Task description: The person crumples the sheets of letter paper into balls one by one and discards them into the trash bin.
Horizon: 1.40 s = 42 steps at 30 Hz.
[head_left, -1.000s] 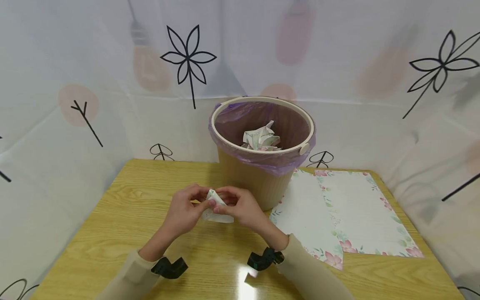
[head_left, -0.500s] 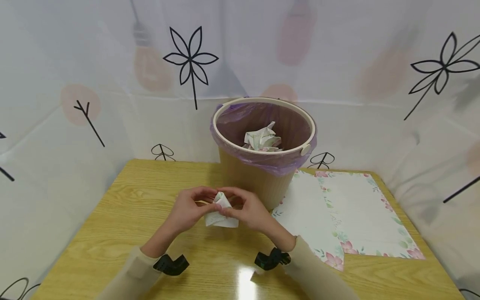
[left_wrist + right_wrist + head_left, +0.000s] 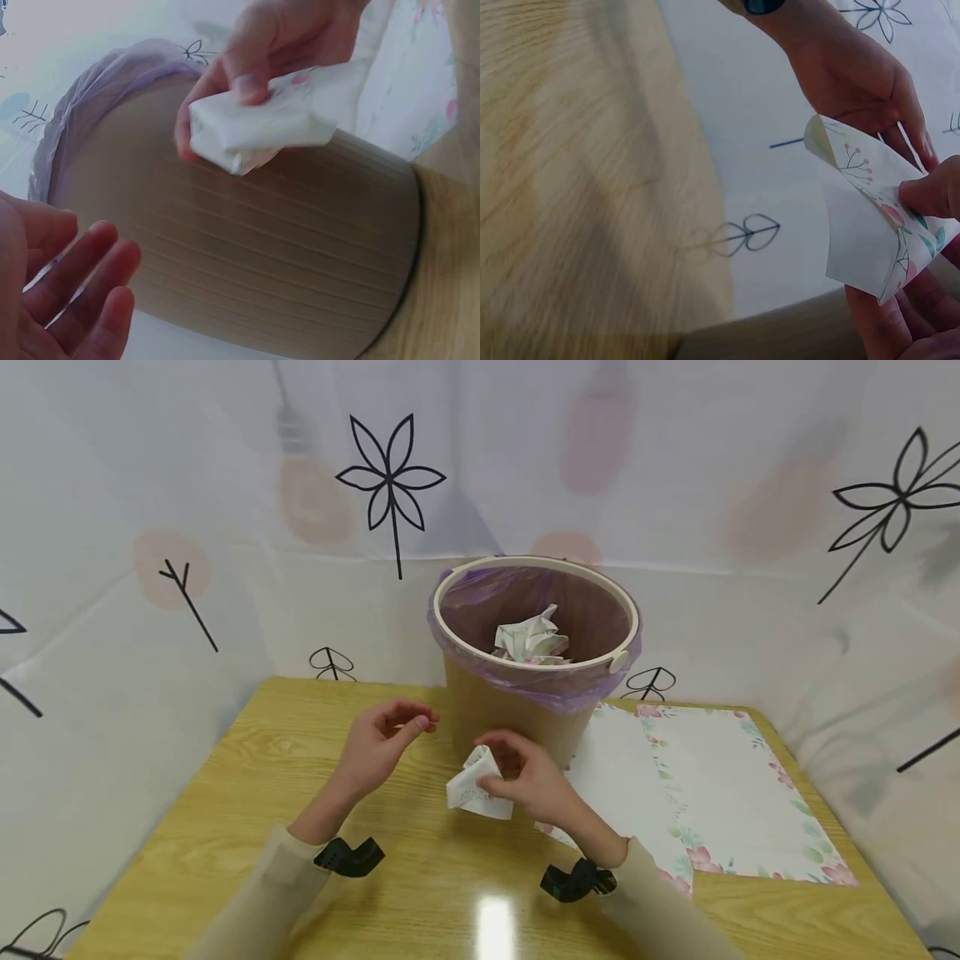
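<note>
My right hand (image 3: 534, 781) pinches a folded piece of floral-printed paper (image 3: 480, 789) between thumb and fingers, just in front of the bin. In the right wrist view the folded paper (image 3: 870, 202) shows pink flowers, green leaves and a plain white flap. Apart from the paper, my left hand (image 3: 378, 747) hovers to its left with loosely bent fingers and nothing in them. The left wrist view shows that left hand (image 3: 67, 292) beside the bin wall. Behind both hands stands a beige bin (image 3: 517, 714) with a purple liner, holding crumpled floral paper (image 3: 532, 639).
Two flat floral-bordered sheets (image 3: 742, 793) lie on the right side of the wooden table (image 3: 247, 793), one overlapping the other, partly behind the bin and right arm. A patterned cloth (image 3: 225, 485) hangs behind and around the table.
Both hands held the paper together before. My left hand has let go and moved up and left, while my right hand has carried the paper rightward.
</note>
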Motion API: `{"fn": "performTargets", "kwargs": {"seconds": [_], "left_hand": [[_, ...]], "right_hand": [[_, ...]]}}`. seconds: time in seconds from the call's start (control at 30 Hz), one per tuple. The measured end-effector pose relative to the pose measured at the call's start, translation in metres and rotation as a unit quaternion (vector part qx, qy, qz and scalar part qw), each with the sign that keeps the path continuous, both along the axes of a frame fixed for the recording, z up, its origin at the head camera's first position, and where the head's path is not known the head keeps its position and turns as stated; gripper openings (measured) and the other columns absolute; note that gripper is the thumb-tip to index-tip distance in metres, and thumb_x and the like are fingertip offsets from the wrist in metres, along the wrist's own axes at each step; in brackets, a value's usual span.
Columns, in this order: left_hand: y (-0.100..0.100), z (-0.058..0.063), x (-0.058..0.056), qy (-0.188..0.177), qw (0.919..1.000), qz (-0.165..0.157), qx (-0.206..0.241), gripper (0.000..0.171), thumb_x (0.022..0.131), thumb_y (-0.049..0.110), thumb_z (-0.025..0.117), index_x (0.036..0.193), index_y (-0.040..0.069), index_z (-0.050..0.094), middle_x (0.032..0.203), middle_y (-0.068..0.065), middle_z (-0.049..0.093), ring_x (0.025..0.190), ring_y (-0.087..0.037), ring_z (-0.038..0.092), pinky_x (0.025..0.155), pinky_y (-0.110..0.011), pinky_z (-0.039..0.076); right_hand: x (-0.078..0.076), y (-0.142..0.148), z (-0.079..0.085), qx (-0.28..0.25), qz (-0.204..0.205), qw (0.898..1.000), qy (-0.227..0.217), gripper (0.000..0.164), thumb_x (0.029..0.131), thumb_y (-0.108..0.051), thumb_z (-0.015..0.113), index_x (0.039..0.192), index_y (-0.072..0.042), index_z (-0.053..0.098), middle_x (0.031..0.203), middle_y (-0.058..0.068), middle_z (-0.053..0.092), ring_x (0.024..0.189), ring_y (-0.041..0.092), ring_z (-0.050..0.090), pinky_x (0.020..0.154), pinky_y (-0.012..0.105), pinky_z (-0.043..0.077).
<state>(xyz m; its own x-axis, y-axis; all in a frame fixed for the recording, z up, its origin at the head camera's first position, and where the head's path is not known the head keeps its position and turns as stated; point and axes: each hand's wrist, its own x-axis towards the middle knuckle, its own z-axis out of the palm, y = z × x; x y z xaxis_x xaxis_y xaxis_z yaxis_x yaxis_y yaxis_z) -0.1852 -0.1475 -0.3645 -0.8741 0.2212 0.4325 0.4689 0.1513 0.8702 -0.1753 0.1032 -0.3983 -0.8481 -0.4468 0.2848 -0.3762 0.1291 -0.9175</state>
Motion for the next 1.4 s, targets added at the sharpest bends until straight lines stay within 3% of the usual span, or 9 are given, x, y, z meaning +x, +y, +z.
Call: {"fn": "performTargets", "kwargs": {"seconds": [0.2,0.3,0.43,0.53,0.77,0.9,1.0,1.2,1.4], "left_hand": [[0.001,0.018,-0.012,0.056,0.9979,0.028,0.018,0.014,0.099,0.006,0.061,0.108,0.001,0.071,0.105,-0.010,0.071,0.098,-0.020,0.067,0.086,-0.030,0.055],[0.002,0.027,-0.018,0.084,0.9953,0.041,0.027,0.014,0.099,0.005,0.060,0.108,0.003,0.071,0.107,-0.009,0.071,0.101,-0.020,0.066,0.087,-0.030,0.054],[0.005,0.038,-0.026,0.114,0.9914,0.055,0.032,0.015,0.099,0.005,0.061,0.109,0.003,0.072,0.109,-0.008,0.071,0.104,-0.019,0.065,0.088,-0.030,0.054],[0.007,0.046,-0.031,0.134,0.9885,0.060,0.035,0.015,0.099,0.005,0.061,0.108,0.003,0.072,0.109,-0.007,0.072,0.104,-0.019,0.066,0.088,-0.031,0.054],[0.016,0.065,-0.036,0.176,0.9816,0.061,0.040,0.015,0.096,-0.004,0.060,0.107,-0.003,0.070,0.116,-0.012,0.070,0.112,-0.022,0.064,0.090,-0.038,0.053],[0.024,0.084,-0.029,0.201,0.9779,0.049,0.029,0.016,0.094,-0.009,0.058,0.109,-0.010,0.066,0.124,-0.022,0.064,0.121,-0.032,0.057,0.096,-0.052,0.048],[0.029,0.095,-0.027,0.209,0.9768,0.046,0.013,0.018,0.094,-0.009,0.058,0.111,-0.011,0.064,0.129,-0.027,0.060,0.125,-0.037,0.052,0.102,-0.056,0.042],[0.035,0.099,-0.040,0.178,0.9835,0.024,-0.025,0.022,0.095,-0.003,0.059,0.115,-0.011,0.063,0.139,-0.028,0.052,0.138,-0.039,0.039,0.114,-0.045,0.028],[0.038,0.095,-0.048,0.177,0.9836,0.010,-0.032,0.014,0.095,-0.005,0.056,0.100,-0.012,0.067,0.130,-0.030,0.056,0.141,-0.043,0.032,0.117,-0.044,0.022]], "right_hand": [[0.005,0.025,0.008,0.015,-0.015,1.000,0.014,0.042,0.084,0.000,0.076,0.124,0.000,0.061,0.104,0.014,0.066,0.080,0.024,0.069,0.062,0.036,0.059],[0.008,0.038,0.009,0.026,-0.036,0.996,0.071,0.038,0.083,0.000,0.077,0.120,-0.003,0.066,0.099,0.010,0.069,0.076,0.019,0.069,0.062,0.033,0.058],[0.015,0.054,0.020,0.037,-0.056,0.985,0.162,0.035,0.079,0.011,0.076,0.112,0.003,0.068,0.086,0.008,0.069,0.067,0.013,0.064,0.057,0.030,0.056],[0.016,0.068,0.024,0.047,-0.065,0.979,0.190,0.036,0.076,0.016,0.076,0.110,0.006,0.069,0.083,0.010,0.070,0.066,0.012,0.064,0.054,0.028,0.055],[0.010,0.103,0.027,0.058,-0.103,0.970,0.212,0.039,0.075,0.016,0.077,0.111,0.002,0.071,0.083,0.008,0.071,0.067,0.010,0.064,0.057,0.023,0.056],[0.006,0.123,0.037,0.076,-0.158,0.958,0.225,0.040,0.073,0.017,0.079,0.110,0.002,0.071,0.084,0.006,0.070,0.068,0.005,0.063,0.060,0.019,0.055],[0.003,0.138,0.045,0.095,-0.195,0.950,0.226,0.041,0.073,0.017,0.079,0.110,0.002,0.070,0.087,0.003,0.070,0.073,0.001,0.065,0.062,0.016,0.054],[-0.005,0.165,0.062,0.110,-0.233,0.942,0.216,0.040,0.077,0.016,0.076,0.115,0.004,0.068,0.088,-0.014,0.067,0.074,-0.005,0.065,0.063,0.013,0.052],[-0.013,0.181,0.078,0.095,-0.245,0.942,0.209,0.041,0.078,0.017,0.075,0.117,0.009,0.065,0.089,-0.020,0.066,0.075,-0.007,0.066,0.064,0.012,0.052]]}}
